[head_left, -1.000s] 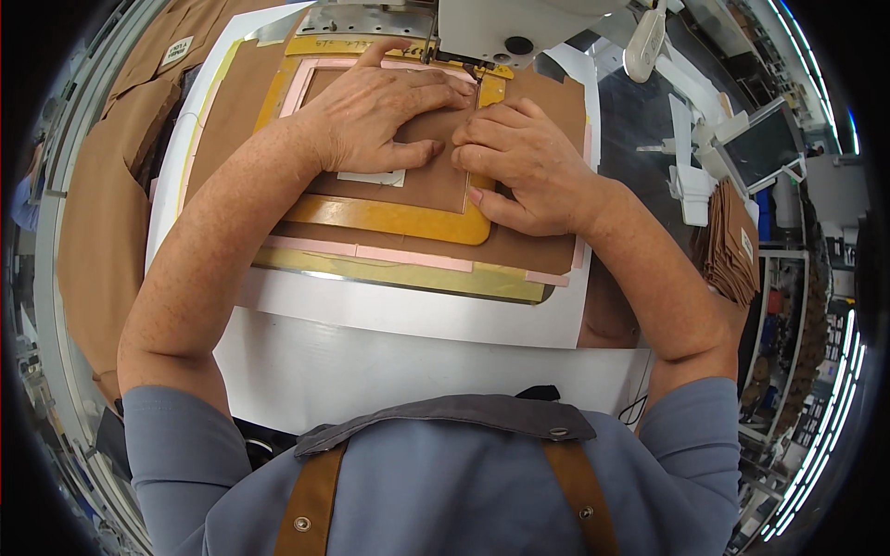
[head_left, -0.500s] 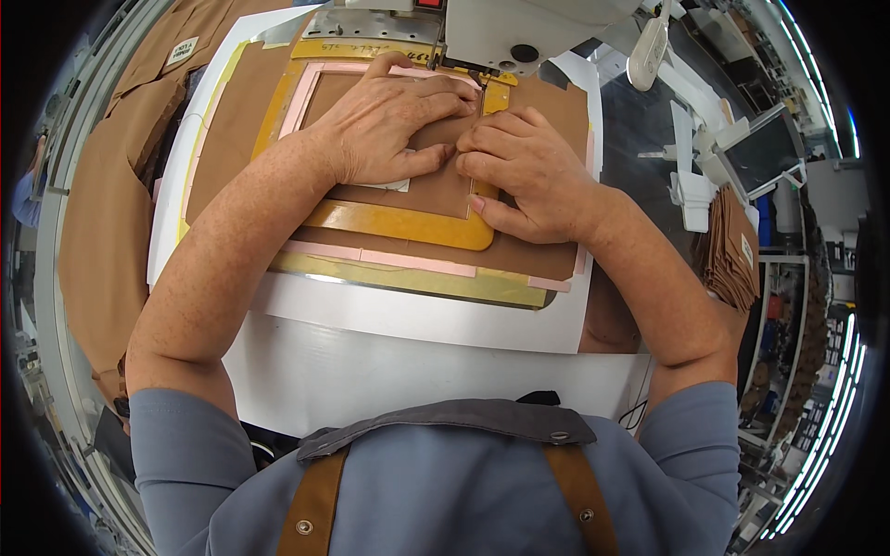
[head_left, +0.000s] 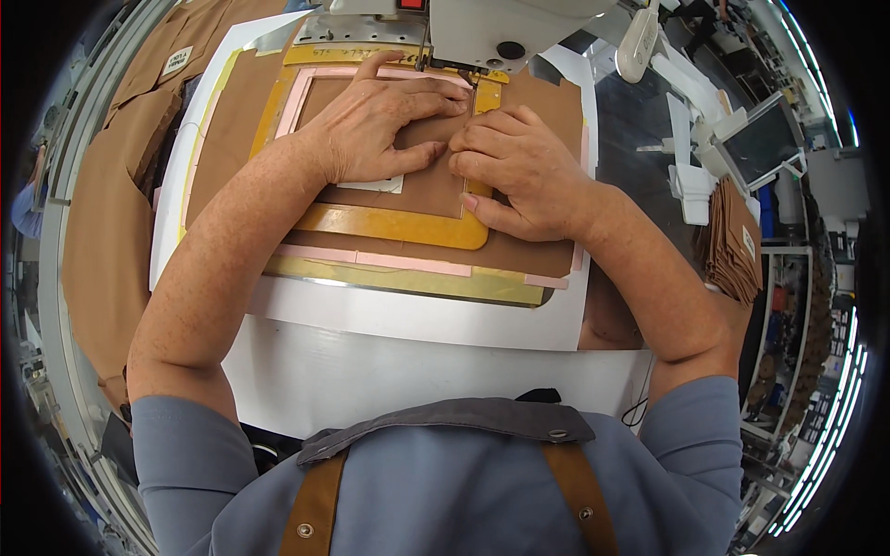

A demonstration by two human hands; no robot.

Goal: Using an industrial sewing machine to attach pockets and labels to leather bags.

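My left hand [head_left: 375,125] lies with fingers stretched over a brown fabric piece [head_left: 426,193] inside a yellow frame [head_left: 389,225]. Its fingertips reach toward the frame's far right inner corner, close under the head of a sewing machine [head_left: 501,28]. Opposite it, my right hand [head_left: 528,171] covers the frame's right bar with curled fingers. The thumb touches the frame near its lower right corner; what the fingertips grip, if anything, is hidden. A white patch [head_left: 375,184] shows partly below my left palm. Pink strips [head_left: 371,258] edge the fabric.
White sheet material [head_left: 417,320] lies beneath the work. At left hangs brown fabric [head_left: 111,250] with a label. To the right are a stack of brown pieces [head_left: 732,241], a screen on a stand [head_left: 765,134] and a white lamp-like device [head_left: 638,42].
The view has shifted slightly, so the machine and frame sit a little further left. Both hands keep nearly the same pose on the fabric and frame.
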